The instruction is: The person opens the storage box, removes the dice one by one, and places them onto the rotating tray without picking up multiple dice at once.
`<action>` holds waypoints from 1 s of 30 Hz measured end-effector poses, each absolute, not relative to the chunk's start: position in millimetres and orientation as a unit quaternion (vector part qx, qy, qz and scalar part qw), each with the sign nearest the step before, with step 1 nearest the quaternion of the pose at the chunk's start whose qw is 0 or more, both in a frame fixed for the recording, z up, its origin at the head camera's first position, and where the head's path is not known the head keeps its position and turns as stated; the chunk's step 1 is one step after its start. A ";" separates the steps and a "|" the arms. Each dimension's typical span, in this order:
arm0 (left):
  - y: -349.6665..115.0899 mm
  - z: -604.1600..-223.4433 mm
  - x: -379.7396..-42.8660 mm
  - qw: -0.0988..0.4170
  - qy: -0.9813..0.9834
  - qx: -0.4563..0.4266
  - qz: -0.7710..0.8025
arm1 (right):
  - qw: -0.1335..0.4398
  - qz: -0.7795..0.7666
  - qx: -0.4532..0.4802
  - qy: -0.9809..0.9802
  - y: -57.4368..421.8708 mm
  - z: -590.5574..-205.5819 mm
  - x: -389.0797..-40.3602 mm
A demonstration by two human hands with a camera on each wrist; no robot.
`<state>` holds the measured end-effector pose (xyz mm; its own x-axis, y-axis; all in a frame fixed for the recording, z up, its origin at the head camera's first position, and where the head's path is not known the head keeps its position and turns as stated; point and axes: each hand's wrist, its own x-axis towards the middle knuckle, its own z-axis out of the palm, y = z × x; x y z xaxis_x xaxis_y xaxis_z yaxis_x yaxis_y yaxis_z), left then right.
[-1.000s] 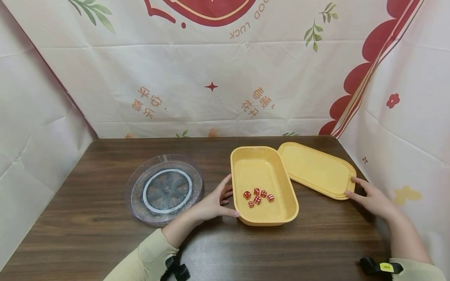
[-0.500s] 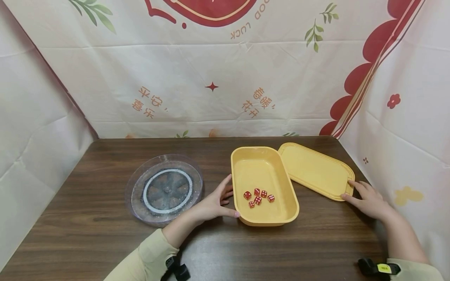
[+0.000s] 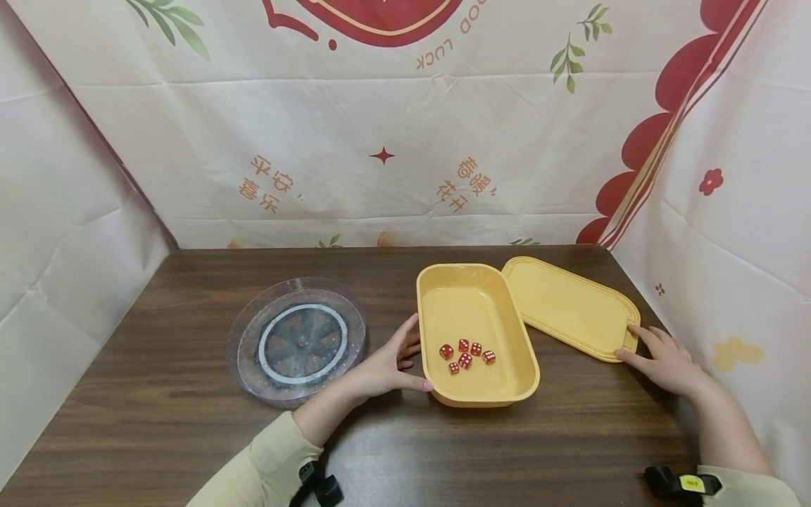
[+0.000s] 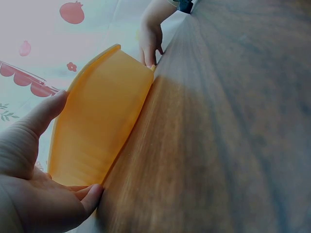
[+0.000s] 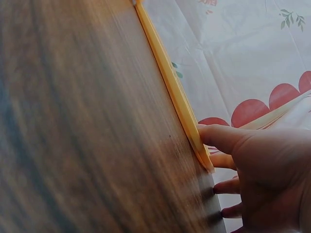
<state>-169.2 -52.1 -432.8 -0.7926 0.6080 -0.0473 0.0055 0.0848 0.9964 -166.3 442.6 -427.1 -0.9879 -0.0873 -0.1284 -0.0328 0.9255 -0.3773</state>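
Note:
A yellow rectangular box [image 3: 478, 299] stands on the table, with several red dice [image 3: 465, 360] lying loose toward its near end. My left hand [image 3: 383, 370] is at the box's left side. Its thumb touches the rim near the front corner, and its spread fingers lie along the wall, as the left wrist view also shows. To the right, a flat yellow lid [image 3: 570, 306] lies with its far left corner against the box. My right hand [image 3: 665, 362] touches the lid's right end with thumb and index finger, its other fingers extended over the table edge side.
A round clear plastic tray [image 3: 243, 348] with a pale ring inside sits left of the box, behind the left forearm. Brown wood-grain table [image 3: 158, 422] runs underneath. Printed white cloth [image 3: 380, 113] hangs behind and at both sides, close to the right hand.
My right hand has shifted slightly left, and the lid's right end has moved a little with it. The left hand, box and dice stay put.

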 end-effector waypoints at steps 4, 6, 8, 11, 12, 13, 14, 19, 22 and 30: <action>-52.3 -431.9 -169.4 0.235 0.698 0.221 0.640 | 0.060 -0.189 -0.039 0.979 443.5 -426.7 -167.1; -52.5 -431.5 -169.3 0.235 0.696 0.223 0.641 | 0.048 -0.189 -0.048 0.980 443.9 -427.2 -167.9; -52.7 -431.4 -169.2 0.236 0.696 0.223 0.641 | 0.037 -0.189 -0.057 0.980 444.7 -428.0 -169.1; -52.6 -431.1 -168.9 0.235 0.697 0.221 0.640 | 0.023 -0.196 -0.070 0.978 446.3 -428.8 -170.6; -52.4 -431.0 -168.8 0.235 0.698 0.220 0.640 | 0.021 -0.200 -0.072 0.977 446.4 -428.4 -170.7; -52.2 -430.7 -168.6 0.235 0.699 0.218 0.639 | 0.022 -0.206 -0.073 0.976 446.4 -427.7 -170.6; -51.9 -430.6 -168.5 0.234 0.700 0.216 0.639 | 0.021 -0.211 -0.073 0.975 446.1 -426.7 -170.6; -51.4 -430.7 -168.1 0.234 0.702 0.211 0.638 | 0.018 -0.237 -0.075 0.968 440.8 -418.7 -169.4; -51.5 -431.0 -168.1 0.234 0.702 0.211 0.639 | 0.006 -0.241 -0.078 0.967 436.5 -414.2 -169.5; -51.3 -431.2 -167.9 0.236 0.699 0.210 0.642 | -0.033 -0.237 -0.087 0.967 424.2 -402.3 -166.8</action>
